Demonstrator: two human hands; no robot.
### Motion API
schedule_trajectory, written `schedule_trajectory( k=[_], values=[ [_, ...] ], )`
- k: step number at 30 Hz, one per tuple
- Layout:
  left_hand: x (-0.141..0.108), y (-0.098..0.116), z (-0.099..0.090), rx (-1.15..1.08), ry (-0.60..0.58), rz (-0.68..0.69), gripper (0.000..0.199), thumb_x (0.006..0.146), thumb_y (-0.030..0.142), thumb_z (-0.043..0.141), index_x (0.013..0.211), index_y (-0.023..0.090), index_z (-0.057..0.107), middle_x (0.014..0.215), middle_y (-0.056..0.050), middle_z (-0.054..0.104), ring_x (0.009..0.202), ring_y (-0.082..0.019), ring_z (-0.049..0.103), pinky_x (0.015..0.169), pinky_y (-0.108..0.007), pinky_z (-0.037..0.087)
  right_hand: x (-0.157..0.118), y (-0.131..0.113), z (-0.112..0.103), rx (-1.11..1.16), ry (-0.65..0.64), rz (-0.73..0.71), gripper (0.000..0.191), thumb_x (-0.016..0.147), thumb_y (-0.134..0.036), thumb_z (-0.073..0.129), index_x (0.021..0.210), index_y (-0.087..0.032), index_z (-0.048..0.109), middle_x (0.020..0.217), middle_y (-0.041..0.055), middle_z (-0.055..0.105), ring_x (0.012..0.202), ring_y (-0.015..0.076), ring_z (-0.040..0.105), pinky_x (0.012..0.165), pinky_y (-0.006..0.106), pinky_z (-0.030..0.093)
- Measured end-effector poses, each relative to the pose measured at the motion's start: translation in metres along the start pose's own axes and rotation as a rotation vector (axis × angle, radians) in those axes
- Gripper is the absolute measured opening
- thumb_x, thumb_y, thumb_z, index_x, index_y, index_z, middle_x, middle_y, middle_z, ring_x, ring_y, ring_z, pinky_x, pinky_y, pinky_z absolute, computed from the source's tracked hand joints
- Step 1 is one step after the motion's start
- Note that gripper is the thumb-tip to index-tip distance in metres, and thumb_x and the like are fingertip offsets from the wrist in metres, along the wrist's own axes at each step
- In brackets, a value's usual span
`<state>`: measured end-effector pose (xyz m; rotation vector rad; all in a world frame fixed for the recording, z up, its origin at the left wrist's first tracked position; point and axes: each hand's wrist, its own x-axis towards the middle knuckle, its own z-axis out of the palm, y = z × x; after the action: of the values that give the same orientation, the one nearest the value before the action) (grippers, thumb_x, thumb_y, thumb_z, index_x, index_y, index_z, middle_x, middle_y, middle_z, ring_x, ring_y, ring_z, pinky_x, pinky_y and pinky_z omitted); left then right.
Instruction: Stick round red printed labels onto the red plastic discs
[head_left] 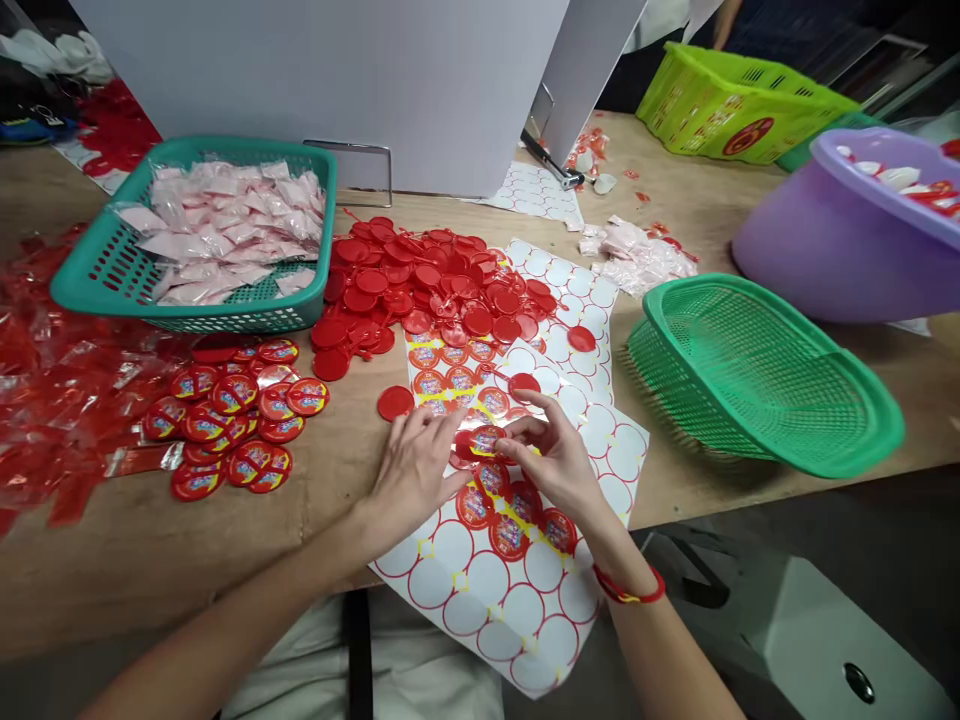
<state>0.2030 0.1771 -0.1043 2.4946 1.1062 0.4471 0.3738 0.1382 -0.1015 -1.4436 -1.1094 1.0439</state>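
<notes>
Above a sheet of round stickers (523,610), my right hand (551,455) pinches a red disc with a printed round label (486,441). My left hand (420,465) is at the disc's left side, fingers bent and close together; whether it grips the disc is hard to tell. A plain red disc (395,403) lies just beyond my left fingers. Behind my hands is a heap of red plastic discs (442,280), partly over more sticker sheets (600,300). Labelled discs (232,395) are piled to the left.
A teal basket (326,240) of pink packets stands at the back left, beside red plastic wrappers (60,390). On the right are a green basket (765,375), a purple tub (840,240) and a lime basket (742,100). A grey panel (322,90) stands behind the heap.
</notes>
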Motion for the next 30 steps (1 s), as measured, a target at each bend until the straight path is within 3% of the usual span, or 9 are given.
schedule_trajectory(
  k=[2, 7, 9, 12, 19, 30],
  values=[
    [0.001, 0.003, -0.001, -0.018, 0.0, -0.023, 0.065, 0.073, 0.034, 0.064, 0.128, 0.018, 0.033, 0.109, -0.009, 0.058, 0.101, -0.025, 0.049, 0.082, -0.039, 0.039, 0.002, 0.002, -0.001, 0.028, -0.014, 0.026, 0.042, 0.067, -0.03, 0.069, 0.104, -0.022, 0.052, 0.066, -0.0027, 0.059, 0.06, 0.013, 0.056, 0.057, 0.028, 0.047],
    [-0.002, 0.015, 0.008, 0.027, 0.094, -0.124, 0.063, 0.073, 0.044, 0.062, 0.124, 0.016, 0.037, 0.111, -0.012, 0.056, 0.104, -0.028, 0.048, 0.09, -0.044, 0.033, 0.003, 0.005, -0.002, 0.087, 0.107, 0.087, 0.022, 0.065, -0.035, 0.069, 0.078, -0.02, 0.059, 0.071, -0.0003, 0.06, 0.064, 0.0122, 0.057, 0.061, 0.026, 0.048],
    [-0.005, 0.015, 0.011, 0.036, 0.103, -0.11, 0.059, 0.073, 0.04, 0.063, 0.122, 0.016, 0.039, 0.107, -0.011, 0.058, 0.101, -0.027, 0.05, 0.089, -0.042, 0.034, 0.001, 0.004, -0.001, 0.059, 0.072, 0.079, 0.019, 0.067, -0.035, 0.067, 0.074, -0.02, 0.059, 0.069, -0.0004, 0.06, 0.061, 0.0118, 0.056, 0.058, 0.026, 0.047],
    [-0.008, 0.008, 0.013, 0.0, 0.102, -0.079, 0.067, 0.071, 0.036, 0.068, 0.126, 0.017, 0.034, 0.103, -0.008, 0.06, 0.097, -0.025, 0.051, 0.085, -0.039, 0.036, -0.002, 0.003, 0.001, -0.086, -0.028, 0.028, 0.013, 0.071, -0.032, 0.064, 0.071, -0.019, 0.06, 0.065, 0.0001, 0.06, 0.057, 0.012, 0.054, 0.054, 0.026, 0.045],
    [-0.009, -0.002, 0.015, -0.047, 0.137, -0.065, 0.069, 0.07, 0.037, 0.068, 0.127, 0.02, 0.033, 0.101, -0.007, 0.061, 0.094, -0.023, 0.05, 0.081, -0.036, 0.036, 0.002, 0.006, 0.008, -0.408, -0.137, -0.203, 0.005, 0.077, -0.024, 0.058, 0.076, -0.021, 0.062, 0.069, 0.0005, 0.065, 0.06, 0.013, 0.057, 0.058, 0.027, 0.044],
    [-0.009, -0.001, 0.015, -0.076, 0.129, -0.082, 0.062, 0.072, 0.035, 0.066, 0.125, 0.02, 0.036, 0.099, -0.006, 0.063, 0.096, -0.024, 0.05, 0.082, -0.037, 0.036, 0.006, 0.006, 0.01, -0.451, -0.201, -0.241, 0.009, 0.078, -0.025, 0.056, 0.074, -0.022, 0.063, 0.067, -0.0005, 0.066, 0.058, 0.0127, 0.058, 0.057, 0.028, 0.044]
  ],
)
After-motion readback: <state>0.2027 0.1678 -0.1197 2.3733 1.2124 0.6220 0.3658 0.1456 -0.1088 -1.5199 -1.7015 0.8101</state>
